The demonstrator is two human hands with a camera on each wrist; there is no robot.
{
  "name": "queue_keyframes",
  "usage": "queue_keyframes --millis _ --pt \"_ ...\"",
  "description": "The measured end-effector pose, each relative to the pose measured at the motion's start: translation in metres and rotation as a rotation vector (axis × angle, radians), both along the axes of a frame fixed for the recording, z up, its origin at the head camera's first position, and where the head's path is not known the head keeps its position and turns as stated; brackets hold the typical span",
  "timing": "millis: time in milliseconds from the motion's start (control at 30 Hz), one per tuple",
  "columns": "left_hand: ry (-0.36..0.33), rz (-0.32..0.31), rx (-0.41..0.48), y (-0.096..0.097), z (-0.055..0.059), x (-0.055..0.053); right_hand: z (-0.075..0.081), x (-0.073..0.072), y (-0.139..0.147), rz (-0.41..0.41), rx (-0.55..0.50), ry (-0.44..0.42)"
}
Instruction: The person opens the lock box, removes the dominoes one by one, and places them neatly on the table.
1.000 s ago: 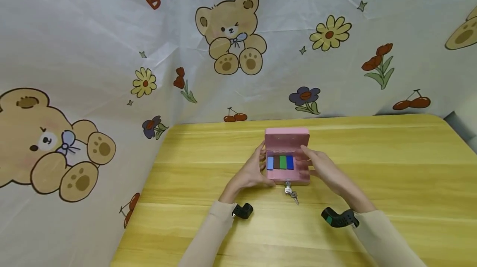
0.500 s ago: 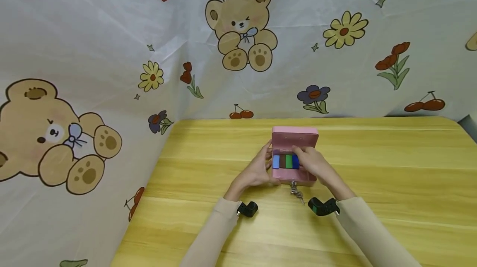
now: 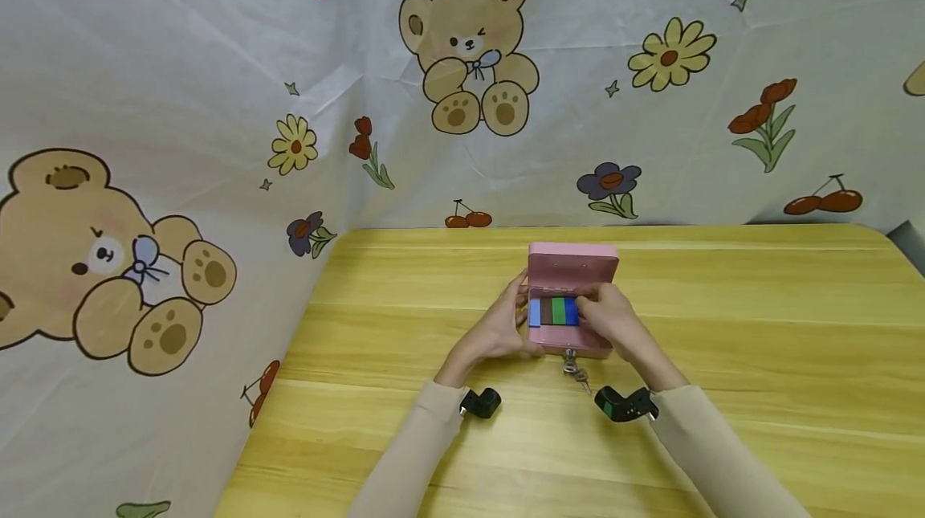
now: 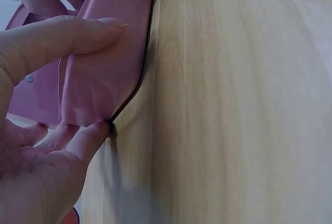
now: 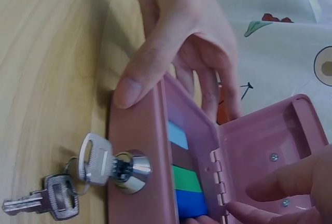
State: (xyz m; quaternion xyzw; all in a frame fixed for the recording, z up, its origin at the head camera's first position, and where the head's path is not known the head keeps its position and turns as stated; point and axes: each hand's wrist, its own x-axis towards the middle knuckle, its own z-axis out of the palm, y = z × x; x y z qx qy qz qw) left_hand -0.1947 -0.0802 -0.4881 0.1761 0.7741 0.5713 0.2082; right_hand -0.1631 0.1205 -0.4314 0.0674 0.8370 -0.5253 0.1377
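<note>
In the head view a pink metal cash box [image 3: 571, 335] lies on the table with its lid [image 3: 573, 265] raised. My left hand [image 3: 499, 325] grips its left side, thumb [image 4: 88, 33] on the front wall and fingers [image 4: 91, 138] along the side. Inside, side by side, lie a light blue block [image 5: 178, 134], a brown block [image 5: 181, 156], a green block [image 5: 187, 179] and a dark blue block [image 5: 191, 203]. My right hand [image 3: 610, 313] reaches into the box, one fingertip against the dark blue block, other digits before the lid; its far fingers are hidden.
A key sits in the box's front lock [image 5: 136, 172]; a second key [image 5: 61, 195] hangs from it by a ring. The wooden table [image 3: 405, 277] extends around the box. Behind and to the left hangs a printed cloth [image 3: 303, 36] with bears and flowers.
My right hand has moved left from the box's right side into the box, up to the dark blue block. My left hand keeps its grip. The view has shifted slightly.
</note>
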Motion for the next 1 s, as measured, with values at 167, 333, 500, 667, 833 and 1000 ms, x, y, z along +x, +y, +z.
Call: queue_keyframes --millis 167,333,500,667,833,1000 --pt "0.007 -0.007 -0.004 0.000 0.000 0.000 -0.005 0.000 -0.002 -0.008 0.100 0.043" --pt "0.011 -0.009 0.006 0.000 0.002 0.000 -0.008 -0.001 -0.005 -0.005 0.169 0.080" --pt "0.010 -0.011 -0.001 0.001 0.002 -0.001 -0.013 -0.001 -0.006 -0.010 0.235 0.148" --pt "0.010 -0.017 0.007 0.001 0.002 0.000 -0.018 -0.001 -0.006 -0.029 0.241 0.198" --pt "0.011 -0.012 0.006 -0.001 0.002 0.001 -0.020 -0.003 -0.007 -0.032 0.211 0.210" --pt "0.009 -0.012 0.003 -0.002 0.001 0.002 -0.024 -0.004 -0.007 -0.032 0.176 0.174"
